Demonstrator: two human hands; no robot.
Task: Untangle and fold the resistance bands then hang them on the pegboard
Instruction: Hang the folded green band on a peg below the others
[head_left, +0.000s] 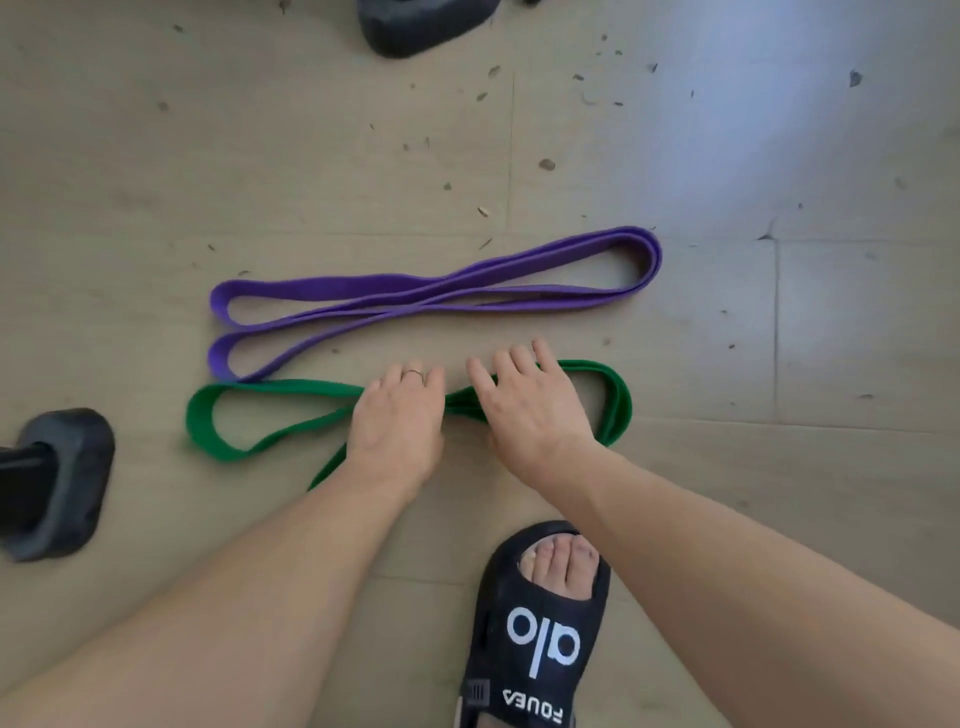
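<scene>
A green resistance band (270, 441) lies on the floor in front of me, with a loop at its left end and another at its right end (618, 405). My left hand (397, 421) and my right hand (530, 410) lie side by side on its middle, palms down. The right hand's fingers are straight and spread over the band. The left hand's fingertips reach just past the band. One green strand runs out from under my left wrist. A purple resistance band (431, 299) lies folded flat just beyond the green one. The pegboard is out of view.
The floor is beige tile with scattered debris. A black rubber foot of some equipment (62, 483) sits at the left, and another dark foot (415, 26) is at the top edge. My foot in a black sandal (540, 629) stands below my hands.
</scene>
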